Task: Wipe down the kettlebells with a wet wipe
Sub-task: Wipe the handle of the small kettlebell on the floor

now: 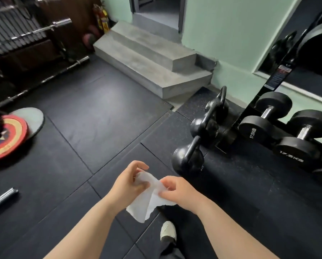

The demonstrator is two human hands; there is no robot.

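A white wet wipe point(147, 202) hangs crumpled between both my hands at the lower middle of the view. My left hand point(127, 181) pinches its upper left part and my right hand point(177, 189) pinches its right edge. Three black kettlebells stand in a row on the floor to the right. The nearest kettlebell point(188, 159) is just beyond my right hand, apart from it. A middle kettlebell point(205, 126) and a far kettlebell point(219, 105) follow behind it, beside the rack's foot.
A black dumbbell rack point(268, 85) with 17.5 kg dumbbells point(264, 118) fills the right. Grey concrete steps point(152, 58) rise ahead. Coloured weight plates point(9, 135) lie at the left, barbells point(42, 79) behind them. My shoe point(168, 231) rests on the black rubber floor.
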